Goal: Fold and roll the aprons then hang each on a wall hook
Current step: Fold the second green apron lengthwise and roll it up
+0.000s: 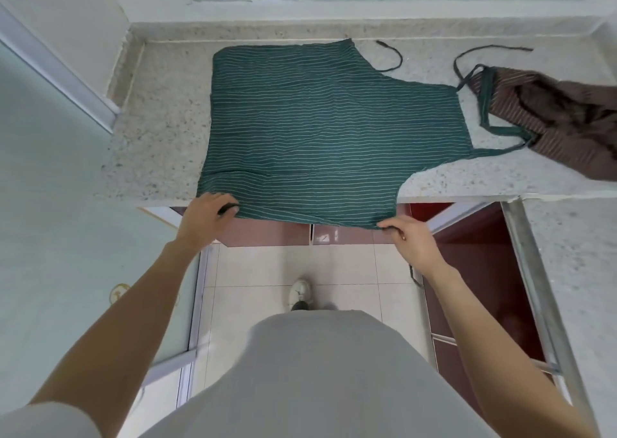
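**Green apron spread flat, near edge held by both hands**

The green apron [300, 130], thin woven cloth with fine pale stripes, lies flat on the speckled stone tabletop [160, 110], its near edge overhanging. The left hand [208, 215] curls round the near left corner; the right hand [409, 237] pinches the near right corner. A brown striped apron [551, 120] lies crumpled at right, touching the green straps.

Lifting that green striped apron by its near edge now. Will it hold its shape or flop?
Probably flop: the green apron lies flat with soft wrinkles, and its near edge droops over the counter between the left hand and right hand. Likely light. Its loose ties may trail and snag the brown apron.
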`<state>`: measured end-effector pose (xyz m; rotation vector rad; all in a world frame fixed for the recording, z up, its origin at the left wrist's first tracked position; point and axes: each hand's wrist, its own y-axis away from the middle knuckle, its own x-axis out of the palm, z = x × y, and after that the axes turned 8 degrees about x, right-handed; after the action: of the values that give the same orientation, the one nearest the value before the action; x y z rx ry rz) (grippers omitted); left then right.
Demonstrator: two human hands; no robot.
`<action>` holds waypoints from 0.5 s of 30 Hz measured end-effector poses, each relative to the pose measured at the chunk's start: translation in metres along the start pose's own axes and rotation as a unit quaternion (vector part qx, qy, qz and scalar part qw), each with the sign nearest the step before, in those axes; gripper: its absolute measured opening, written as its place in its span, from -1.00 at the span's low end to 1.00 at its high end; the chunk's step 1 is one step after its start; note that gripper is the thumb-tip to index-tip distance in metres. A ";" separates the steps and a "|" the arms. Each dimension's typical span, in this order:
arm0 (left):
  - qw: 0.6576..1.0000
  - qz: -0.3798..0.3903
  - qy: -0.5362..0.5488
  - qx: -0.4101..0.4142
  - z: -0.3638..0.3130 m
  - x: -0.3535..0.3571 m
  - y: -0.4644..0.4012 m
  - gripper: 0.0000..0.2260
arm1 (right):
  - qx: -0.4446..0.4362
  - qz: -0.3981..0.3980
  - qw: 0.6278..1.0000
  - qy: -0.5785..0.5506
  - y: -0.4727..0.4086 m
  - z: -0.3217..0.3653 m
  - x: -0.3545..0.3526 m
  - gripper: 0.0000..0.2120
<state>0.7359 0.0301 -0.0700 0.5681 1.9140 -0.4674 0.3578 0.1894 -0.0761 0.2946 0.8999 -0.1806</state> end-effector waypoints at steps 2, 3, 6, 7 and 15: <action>1.000 -0.016 -0.006 -0.006 -0.006 0.000 0.008 -0.92 | 0.003 -0.032 0.999 0.005 0.005 0.001 0.000 -0.68; 1.000 -0.022 -0.013 -0.013 -0.009 0.001 0.012 -0.91 | 0.004 -0.035 0.999 0.018 0.007 0.001 0.001 -0.68; 0.997 -0.036 -0.026 -0.056 -0.019 0.005 0.025 -0.93 | -0.003 -0.030 0.998 0.063 0.013 0.004 -0.001 -0.81; 0.995 -0.051 -0.028 -0.075 -0.022 0.005 0.029 -0.93 | -0.016 -0.029 0.997 0.066 0.012 0.005 -0.004 -0.85; 0.973 -0.186 -0.043 -0.126 -0.027 -0.013 0.003 -0.73 | -0.026 -0.134 0.991 0.010 -0.042 0.038 -0.043 -0.88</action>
<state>0.7222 0.0448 -0.0474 0.0200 1.9624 -0.4680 0.3480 0.1390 -0.0277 0.1258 0.9607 -0.4021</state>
